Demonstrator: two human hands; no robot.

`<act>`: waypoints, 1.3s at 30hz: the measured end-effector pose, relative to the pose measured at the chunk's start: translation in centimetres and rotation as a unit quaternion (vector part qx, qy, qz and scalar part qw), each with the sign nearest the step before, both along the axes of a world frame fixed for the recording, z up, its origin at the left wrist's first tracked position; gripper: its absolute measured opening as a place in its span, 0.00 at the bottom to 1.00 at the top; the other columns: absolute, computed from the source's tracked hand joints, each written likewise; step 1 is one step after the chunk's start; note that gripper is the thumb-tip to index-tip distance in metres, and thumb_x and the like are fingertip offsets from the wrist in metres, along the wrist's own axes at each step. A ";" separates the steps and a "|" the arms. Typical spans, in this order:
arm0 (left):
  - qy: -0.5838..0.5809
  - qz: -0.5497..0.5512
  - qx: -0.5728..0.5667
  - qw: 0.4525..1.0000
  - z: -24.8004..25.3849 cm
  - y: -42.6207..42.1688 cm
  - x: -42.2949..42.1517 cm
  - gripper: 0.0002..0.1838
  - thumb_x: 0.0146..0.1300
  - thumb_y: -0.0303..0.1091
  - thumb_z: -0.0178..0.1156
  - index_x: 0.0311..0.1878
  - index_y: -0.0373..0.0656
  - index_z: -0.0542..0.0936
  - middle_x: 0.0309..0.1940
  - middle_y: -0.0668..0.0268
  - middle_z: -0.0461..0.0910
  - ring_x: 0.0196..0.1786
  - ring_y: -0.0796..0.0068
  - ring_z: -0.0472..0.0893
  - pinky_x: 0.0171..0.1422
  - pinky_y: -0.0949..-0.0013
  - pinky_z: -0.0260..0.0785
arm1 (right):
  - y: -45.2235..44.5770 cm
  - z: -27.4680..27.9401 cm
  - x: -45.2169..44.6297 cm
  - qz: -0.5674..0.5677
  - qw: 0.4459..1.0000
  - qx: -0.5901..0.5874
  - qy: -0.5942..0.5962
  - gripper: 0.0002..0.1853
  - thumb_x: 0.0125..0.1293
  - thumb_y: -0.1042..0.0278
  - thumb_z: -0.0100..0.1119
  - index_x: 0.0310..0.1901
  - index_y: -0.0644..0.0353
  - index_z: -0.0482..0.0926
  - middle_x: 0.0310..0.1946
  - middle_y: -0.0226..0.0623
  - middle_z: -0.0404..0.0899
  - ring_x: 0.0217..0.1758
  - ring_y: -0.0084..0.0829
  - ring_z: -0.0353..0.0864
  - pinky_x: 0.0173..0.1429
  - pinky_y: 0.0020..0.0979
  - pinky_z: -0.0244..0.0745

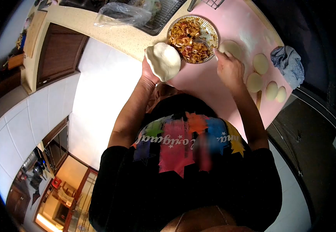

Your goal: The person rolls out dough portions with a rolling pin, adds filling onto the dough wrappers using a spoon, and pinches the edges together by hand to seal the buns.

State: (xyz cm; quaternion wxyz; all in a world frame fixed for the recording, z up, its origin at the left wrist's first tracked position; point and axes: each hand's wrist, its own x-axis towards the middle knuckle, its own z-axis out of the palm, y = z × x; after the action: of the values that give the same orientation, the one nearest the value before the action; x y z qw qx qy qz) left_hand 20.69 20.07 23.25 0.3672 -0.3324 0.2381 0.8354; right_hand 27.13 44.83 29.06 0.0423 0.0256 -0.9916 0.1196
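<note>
My left hand (148, 73) is wrapped under a round dough wrapper (163, 62), which is cupped with a wavy edge. Over the right rim of a striped plate (210, 31), my right hand (230, 70) is closed around the handle of a spoon (201, 41). The spoon's head rests in a chopped brown and orange filling (185, 33) on that plate. Close to my right hand lies a flat dough round (231, 49), partly hidden by the fingers.
More dough rounds (260, 63) lie to the right on the pink mat (199, 87), near a wooden stick (258, 99). A crumpled blue cloth (287, 65) sits at the table's right edge. A clear plastic bag (123, 14) and a dark tray with a rack (164, 19) are at the back.
</note>
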 end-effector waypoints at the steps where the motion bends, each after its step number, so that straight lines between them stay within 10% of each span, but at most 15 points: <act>1: -0.001 0.001 0.000 1.000 -0.7 -0.2 0.1 0.34 0.60 0.66 0.45 0.60 0.50 0.69 0.57 0.53 0.69 0.59 0.47 0.71 0.62 0.38 0.66 | -0.5 0.3 0.8 -0.002 0.999 -0.003 -0.040 0.18 0.58 0.74 0.57 0.50 0.50 0.83 0.38 0.41 0.82 0.34 0.43 0.82 0.37 0.39 0.78; 29: 0.009 0.016 0.039 0.999 0.4 -0.3 0.0 0.37 0.65 0.70 0.35 0.61 0.49 0.68 0.59 0.54 0.69 0.61 0.49 0.70 0.66 0.39 0.62 | 1.1 -2.0 -5.2 0.024 0.984 0.006 -0.176 0.19 0.60 0.73 0.56 0.52 0.43 0.83 0.48 0.34 0.82 0.45 0.35 0.84 0.45 0.34 0.78; 33: 0.073 -0.004 0.042 0.996 -2.9 -0.9 0.0 0.36 0.65 0.69 0.38 0.60 0.49 0.68 0.57 0.55 0.70 0.58 0.50 0.71 0.64 0.40 0.64 | 2.5 -3.6 -7.5 -0.030 0.999 -0.008 0.030 0.18 0.61 0.73 0.55 0.50 0.42 0.83 0.38 0.38 0.82 0.39 0.43 0.82 0.44 0.41 0.76; 39: 0.031 -0.006 0.043 0.999 -1.8 -0.7 0.0 0.36 0.65 0.70 0.38 0.59 0.49 0.69 0.56 0.55 0.71 0.58 0.51 0.72 0.64 0.42 0.65 | 0.2 -6.4 -7.7 -0.067 0.988 -0.015 -0.137 0.18 0.60 0.73 0.55 0.50 0.43 0.83 0.46 0.41 0.81 0.43 0.47 0.81 0.49 0.42 0.76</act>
State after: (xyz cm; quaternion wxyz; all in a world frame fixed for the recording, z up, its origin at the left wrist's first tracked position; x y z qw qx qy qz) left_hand 20.67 19.32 21.43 0.3788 -0.2885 0.2158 0.8525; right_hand 19.39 45.07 22.62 -0.0852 -0.0584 -0.9856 0.1341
